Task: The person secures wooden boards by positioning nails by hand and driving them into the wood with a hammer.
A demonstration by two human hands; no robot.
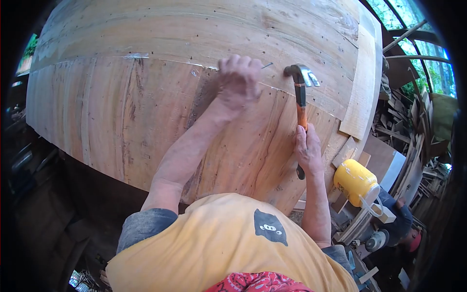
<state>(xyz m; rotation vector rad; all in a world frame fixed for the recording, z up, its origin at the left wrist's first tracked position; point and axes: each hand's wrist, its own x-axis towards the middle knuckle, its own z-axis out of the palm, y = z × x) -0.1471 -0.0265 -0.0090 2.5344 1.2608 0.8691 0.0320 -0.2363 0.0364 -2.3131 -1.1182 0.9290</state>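
The hammer (301, 114) is in the right hand (309, 148), whose fingers are wrapped around the orange and black handle. Its metal head lies beyond that hand, farther from the person's body, with the claw pointing right and the striking face toward the left hand (239, 80). The dark handle end shows on the near side of the grip.

The left hand, blurred, is clenched over a seam in the wooden surface (160, 112), apart from the hammer and to its left. A thin rod (267, 65) shows beside its fingers; whether they grip it cannot be told.

Small dark spots dot the planks. To the right of the right forearm, a yellow container (354, 180) lies tilted near loose boards (384, 160). Beyond it, at the lower right, another person (401, 221) is partly visible near a rounded tool (376, 241).
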